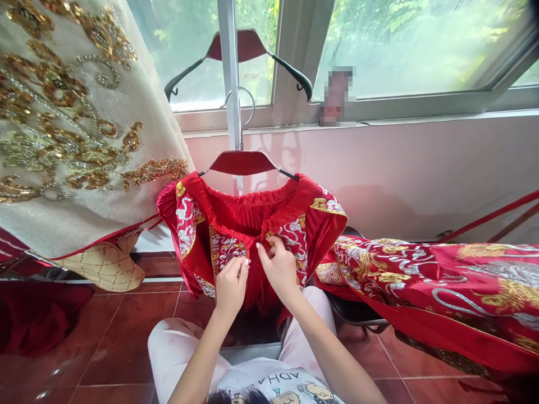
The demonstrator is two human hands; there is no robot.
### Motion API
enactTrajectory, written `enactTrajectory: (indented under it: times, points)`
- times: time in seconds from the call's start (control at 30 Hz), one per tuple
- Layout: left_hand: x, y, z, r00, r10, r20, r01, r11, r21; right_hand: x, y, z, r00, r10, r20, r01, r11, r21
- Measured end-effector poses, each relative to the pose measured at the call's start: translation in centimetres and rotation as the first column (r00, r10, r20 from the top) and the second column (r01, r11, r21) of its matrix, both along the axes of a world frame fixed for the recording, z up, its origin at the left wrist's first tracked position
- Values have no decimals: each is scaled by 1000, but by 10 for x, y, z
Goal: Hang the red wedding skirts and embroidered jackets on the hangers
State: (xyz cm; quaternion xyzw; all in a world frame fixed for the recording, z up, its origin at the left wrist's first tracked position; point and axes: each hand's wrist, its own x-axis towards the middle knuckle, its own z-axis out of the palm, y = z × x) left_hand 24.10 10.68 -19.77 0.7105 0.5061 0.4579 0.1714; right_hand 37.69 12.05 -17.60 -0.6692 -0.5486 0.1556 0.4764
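A red embroidered garment (252,210), with silver and gold patterns and a gathered neckline, hangs in front of me on a dark red hanger (242,163). My left hand (231,283) is closed at the left side of its front opening, thumb and fingers pinched on the embroidered edge. On the opposite side, just below the neckline, my right hand (278,269) has its thumb and bent fingers on the other front edge. Whatever small fastening may lie between the fingers is too small to make out. The garment's lower part hangs between my knees, partly hidden by my forearms.
Another hanger (248,47) is on the metal stand (229,73) above. At left hangs a cream cloth (138,101) with gold beadwork. A red embroidered cloth (421,280) lies over a dark chair (357,311) at right. Behind are a window and pink wall (421,168).
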Motion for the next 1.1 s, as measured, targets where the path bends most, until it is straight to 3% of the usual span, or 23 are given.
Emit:
enactTrajectory:
  times: [0.1, 0.17, 0.3, 0.4, 0.5, 0.6, 0.77, 0.9, 1.0, 1.1]
  points:
    - [1, -7, 4, 993, -27, 116, 40, 992, -118, -5, 10, -13, 998, -9, 70, 13, 999, -48]
    - [1, -10, 6, 978, -35, 203, 79, 974, -213, -6, 14, -18, 997, 68, 48, -66, 996, -56]
    - [-4, -13, -3, 931, -49, 362, 180, 924, -338, -5, 12, -29, 935, 336, -115, -342, 939, -35]
    - [-12, -15, -17, 916, -33, 400, 203, 898, -390, -4, 1, -38, 895, 373, -247, -397, 916, -54]
    - [-15, -19, -27, 907, -64, 417, 264, 856, -444, -7, -11, -43, 778, 427, -460, -497, 867, -34]
    - [-13, -22, -28, 873, -102, 477, 341, 826, -448, -14, -20, -39, 635, 486, -600, -593, 805, 25]
    - [-12, -20, -19, 801, 0, 598, 389, 760, -521, -19, -31, -23, 609, 438, -662, -497, 861, 112]
    - [-11, -17, -15, 728, 65, 683, 440, 720, -537, -17, -39, -15, 575, 438, -691, -487, 862, 142]
    - [-8, -14, -13, 648, 134, 750, 438, 741, -510, -17, -45, -11, 579, 418, -700, -454, 878, 149]
    - [-6, -12, -9, 571, 170, 803, 385, 809, -445, -16, -46, -10, 529, 356, -770, -451, 887, 100]
